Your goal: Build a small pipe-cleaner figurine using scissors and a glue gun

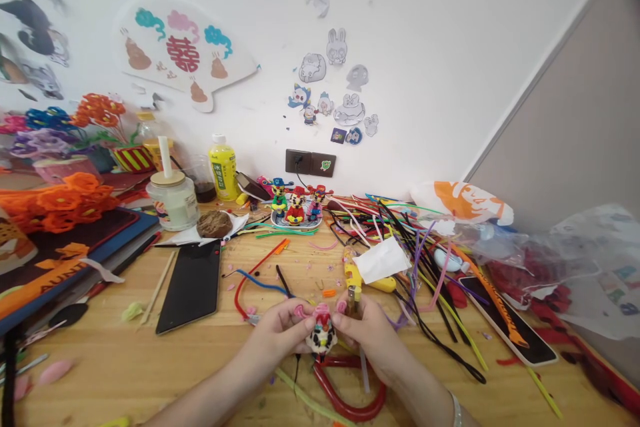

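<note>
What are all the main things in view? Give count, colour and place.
Small figure: one, multicoloured, front centre
Other figures: three, multicoloured, back centre
Drink bottle: one, yellow, back left
Lidded jar: one, pale, left
Flat devices: two, black, left and right
Thin strips: many, mixed, back right
Flowers: several, mixed, left
Curved tube: one, red, front
Fan sign: one, mostly white, wall
Cutouts: several, mostly grey, wall
Left hand: one, bare, front
Right hand: one, bare, front

Craft corner, possibly home: wooden table strewn with coloured strips, small figurines, cutouts on wall.
</note>
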Available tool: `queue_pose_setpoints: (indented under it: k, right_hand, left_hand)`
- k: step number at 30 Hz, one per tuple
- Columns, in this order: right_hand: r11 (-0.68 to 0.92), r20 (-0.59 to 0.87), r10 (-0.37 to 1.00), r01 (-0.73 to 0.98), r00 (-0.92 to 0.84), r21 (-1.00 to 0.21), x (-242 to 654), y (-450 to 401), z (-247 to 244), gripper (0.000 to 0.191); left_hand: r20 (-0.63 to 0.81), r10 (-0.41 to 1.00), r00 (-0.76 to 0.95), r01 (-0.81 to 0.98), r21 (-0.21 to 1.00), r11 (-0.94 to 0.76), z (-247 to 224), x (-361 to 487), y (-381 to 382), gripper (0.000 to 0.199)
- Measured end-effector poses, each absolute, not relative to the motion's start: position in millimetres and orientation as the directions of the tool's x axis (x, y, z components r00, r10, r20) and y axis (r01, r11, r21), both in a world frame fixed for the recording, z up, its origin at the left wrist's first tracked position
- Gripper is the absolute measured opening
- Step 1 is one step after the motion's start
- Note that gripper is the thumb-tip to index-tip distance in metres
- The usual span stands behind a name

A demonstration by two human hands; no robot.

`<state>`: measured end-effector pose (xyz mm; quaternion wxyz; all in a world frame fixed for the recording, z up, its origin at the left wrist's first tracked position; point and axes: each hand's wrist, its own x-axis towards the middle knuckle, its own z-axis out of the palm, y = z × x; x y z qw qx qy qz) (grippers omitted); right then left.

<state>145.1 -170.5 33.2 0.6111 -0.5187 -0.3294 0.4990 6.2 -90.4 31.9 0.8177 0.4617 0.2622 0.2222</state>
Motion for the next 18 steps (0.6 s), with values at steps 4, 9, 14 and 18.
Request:
queue_pose_setpoints:
  k: [4, 9, 14, 18]
  right_hand:
    - [-0.038, -0.126, 0.962, -0.336, 0.244, -0.941, 142, -171, 32, 0.031]
    - [-0.023, -0.13, 0.961, -0.401, 0.243, -0.916, 135, -171, 29, 0.033]
    - [-0.012, -0.146, 0.954, -0.452, 0.263, -0.892, 132, -171, 25, 0.032]
    - [-0.003, -0.133, 0.959, -0.459, 0.25, -0.889, 131, -172, 21, 0.03]
  left_hand:
    - [-0.234, 0.608, 0.759, -0.134, 0.858, 0.497, 35, 6, -93, 0.026]
    - [-0.243, 0.609, 0.755, -0.143, 0.846, 0.514, 33, 7, -94, 0.027]
    - [-0.248, 0.587, 0.77, -0.13, 0.841, 0.525, 31, 6, -94, 0.027]
    - [-0.232, 0.58, 0.781, -0.143, 0.838, 0.527, 30, 5, -94, 0.025]
